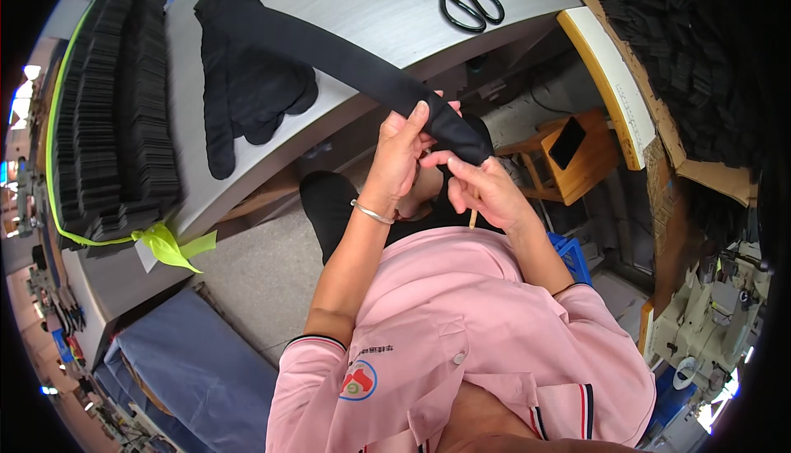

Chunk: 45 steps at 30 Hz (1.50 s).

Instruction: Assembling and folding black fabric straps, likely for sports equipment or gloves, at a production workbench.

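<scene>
A long black fabric strip (346, 61) runs from the grey table out over its near edge to my hands. My left hand (400, 152) is closed on it, thumb on top and fingertips showing behind the cloth. At the strip's folded end, my right hand (488, 189) grips the cloth with bent fingers, its index finger reaching toward the left hand. Below the right fingers shows a small tan tip (473, 219), too small to name. The strip's other part lies in a loose black heap (259, 74) on the table.
Black-handled scissors (470, 4) lie on the grey tabletop (354, 0). Tall stacks of black pieces (124, 123), tied with a yellow-green band (169, 247), stand at left. At right are a wooden stool (593, 164) with a phone (567, 142) and a carton (717, 177) of black pieces.
</scene>
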### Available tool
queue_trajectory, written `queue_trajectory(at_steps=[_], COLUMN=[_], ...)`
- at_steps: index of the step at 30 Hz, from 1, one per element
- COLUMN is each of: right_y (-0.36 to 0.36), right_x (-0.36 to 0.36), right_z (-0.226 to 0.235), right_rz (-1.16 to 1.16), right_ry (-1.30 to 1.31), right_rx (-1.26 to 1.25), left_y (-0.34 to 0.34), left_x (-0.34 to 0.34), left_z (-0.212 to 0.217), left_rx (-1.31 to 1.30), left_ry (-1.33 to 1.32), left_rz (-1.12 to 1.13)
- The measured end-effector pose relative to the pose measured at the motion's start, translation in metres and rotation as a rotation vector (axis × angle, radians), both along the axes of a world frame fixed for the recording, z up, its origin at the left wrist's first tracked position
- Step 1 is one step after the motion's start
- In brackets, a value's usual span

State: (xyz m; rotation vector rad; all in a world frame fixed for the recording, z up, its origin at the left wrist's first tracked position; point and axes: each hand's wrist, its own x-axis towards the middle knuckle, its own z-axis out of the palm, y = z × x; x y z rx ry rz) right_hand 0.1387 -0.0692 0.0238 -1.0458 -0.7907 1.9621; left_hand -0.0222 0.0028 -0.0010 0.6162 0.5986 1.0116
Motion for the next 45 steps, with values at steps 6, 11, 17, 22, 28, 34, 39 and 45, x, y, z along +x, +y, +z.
queue_trajectory(at_steps=[6,11,17,22,28,34,39,45], right_y=[0.005,-0.002,0.0,-0.004,-0.005,-0.009,-0.005,-0.007], right_x=[0.002,-0.007,0.006,-0.013,-0.018,-0.007,-0.02,-0.017], right_z=[-0.006,-0.004,-0.018,-0.012,-0.01,-0.019,-0.008,-0.006], right_rz=[-0.221,-0.265,-0.22,-0.38,-0.491,-0.538,-0.573,-0.678], right_ry=[0.077,0.06,0.048,-0.186,-0.301,-0.296,-0.082,-0.4], right_rx=[-0.016,-0.04,-0.02,0.051,0.171,0.031,0.03,0.363], left_y=[-0.002,-0.01,-0.007,-0.006,-0.004,0.017,0.015,0.018], left_x=[-0.004,0.0,0.003,0.008,0.01,0.001,0.003,-0.006], left_z=[-0.01,-0.015,-0.007,-0.011,-0.025,-0.001,-0.004,-0.013], left_rx=[-0.133,-0.079,-0.074,-0.051,0.015,0.059,0.067,-0.074], left_ry=[-0.144,-0.045,-0.091,0.077,0.142,0.098,0.085,-0.01], left_rz=[-0.043,-0.07,-0.13,-0.041,-0.048,0.064,0.039,0.084])
